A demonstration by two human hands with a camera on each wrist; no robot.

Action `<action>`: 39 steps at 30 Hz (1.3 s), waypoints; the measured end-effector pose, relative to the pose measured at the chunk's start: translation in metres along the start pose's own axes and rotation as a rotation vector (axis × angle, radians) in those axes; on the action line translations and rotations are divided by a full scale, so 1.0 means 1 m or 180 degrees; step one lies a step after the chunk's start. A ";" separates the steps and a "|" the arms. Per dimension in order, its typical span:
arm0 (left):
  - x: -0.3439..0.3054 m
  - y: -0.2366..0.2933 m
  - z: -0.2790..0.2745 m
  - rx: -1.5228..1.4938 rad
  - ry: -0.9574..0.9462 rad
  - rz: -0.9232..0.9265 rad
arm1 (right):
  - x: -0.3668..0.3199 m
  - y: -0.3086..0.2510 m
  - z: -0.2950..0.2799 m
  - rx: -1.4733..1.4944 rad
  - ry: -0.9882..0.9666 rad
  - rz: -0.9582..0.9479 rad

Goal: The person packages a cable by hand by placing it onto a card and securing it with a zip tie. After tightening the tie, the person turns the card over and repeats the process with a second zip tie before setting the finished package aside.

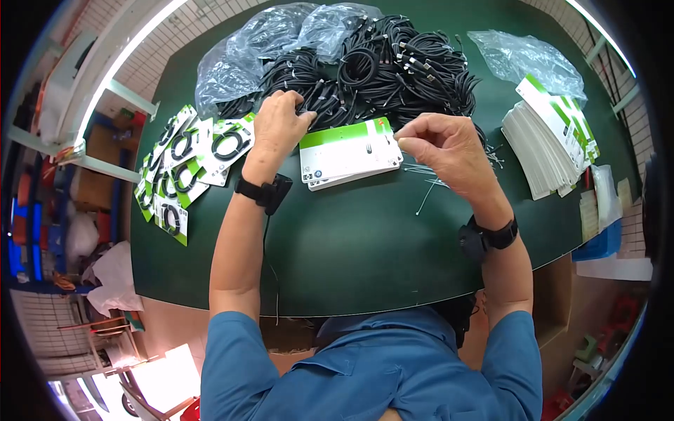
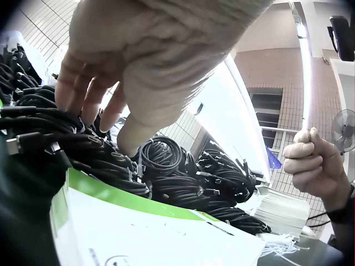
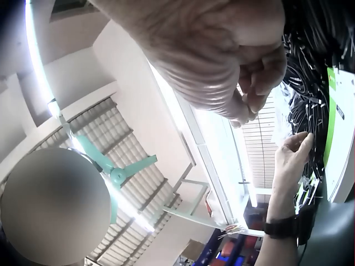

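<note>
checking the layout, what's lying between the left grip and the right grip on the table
In the head view, the stack of green-and-white cards lies between left grip and right grip.

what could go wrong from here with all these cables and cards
The coils in the cable pile lie tangled, so the left hand, with its fingers on them, may drag out several at once. The loose ties by the right hand are thin and could get swept off the table. The fanned cards near the right edge might slide.
</note>
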State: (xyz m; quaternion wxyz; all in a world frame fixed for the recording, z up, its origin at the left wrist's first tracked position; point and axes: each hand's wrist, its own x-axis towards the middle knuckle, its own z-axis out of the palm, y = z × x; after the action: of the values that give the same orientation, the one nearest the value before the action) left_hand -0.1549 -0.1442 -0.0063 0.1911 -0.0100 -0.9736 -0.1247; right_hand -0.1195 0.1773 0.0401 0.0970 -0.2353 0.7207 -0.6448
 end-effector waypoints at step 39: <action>0.040 0.027 -0.061 -0.3191 0.0310 -0.0729 | -0.003 0.046 -0.001 0.0582 -0.0206 0.0341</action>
State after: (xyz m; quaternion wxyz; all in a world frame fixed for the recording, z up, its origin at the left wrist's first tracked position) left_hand -0.1673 -0.1344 0.0694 0.1930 0.0122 -0.7791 -0.5964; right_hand -0.1273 0.1820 -0.0046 0.1756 -0.2073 0.6669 -0.6938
